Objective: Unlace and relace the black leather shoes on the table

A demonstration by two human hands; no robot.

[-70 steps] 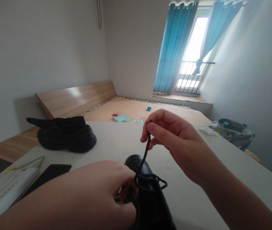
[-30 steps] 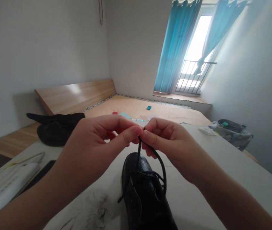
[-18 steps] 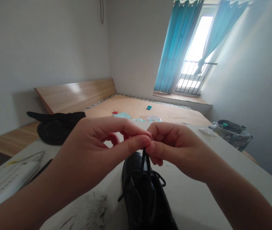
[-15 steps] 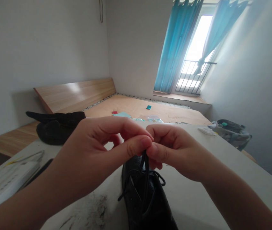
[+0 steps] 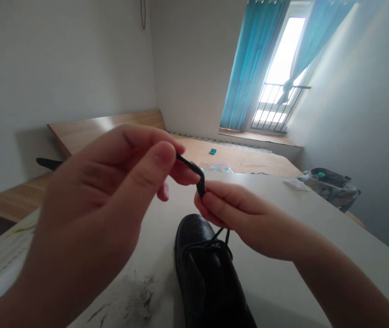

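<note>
Above the black shoe (image 5: 211,278) | left hand (image 5: 108,187) and right hand (image 5: 238,214) both pinching 1 dark lace (image 5: 192,166) | likely light, limp, smooth; best pinched near its tip

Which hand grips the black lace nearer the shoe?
The right hand: it grips the lace just above the shoe, while the left hand pinches it higher up.
</note>
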